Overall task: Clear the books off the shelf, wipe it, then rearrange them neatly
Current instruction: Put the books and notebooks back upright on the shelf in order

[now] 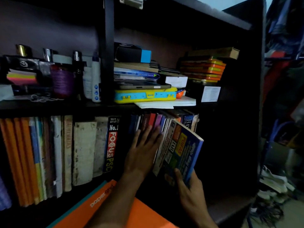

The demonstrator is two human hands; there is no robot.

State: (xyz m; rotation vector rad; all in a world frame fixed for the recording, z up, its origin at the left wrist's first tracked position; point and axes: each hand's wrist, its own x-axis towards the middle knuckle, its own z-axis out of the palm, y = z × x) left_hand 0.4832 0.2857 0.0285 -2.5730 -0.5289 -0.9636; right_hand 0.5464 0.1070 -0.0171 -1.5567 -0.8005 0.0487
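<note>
With my left hand (144, 148) flat against the upright books (151, 122) near the shelf's (230, 206) right end, I'd pull the blue book (182, 152), gripped by my right hand (190, 191), out slowly.

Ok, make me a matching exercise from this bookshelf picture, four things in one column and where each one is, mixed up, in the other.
Things:
1. yellow and blue case
2. FOCUS PSC book
3. blue-covered book
4. left hand

Places:
A. flat against the upright spines
B. upper shelf, under a tablet
C. tilted out, held by the right hand
D. lower shelf, upright, left of the hands

Pairs: 1-B, 2-D, 3-C, 4-A
</note>
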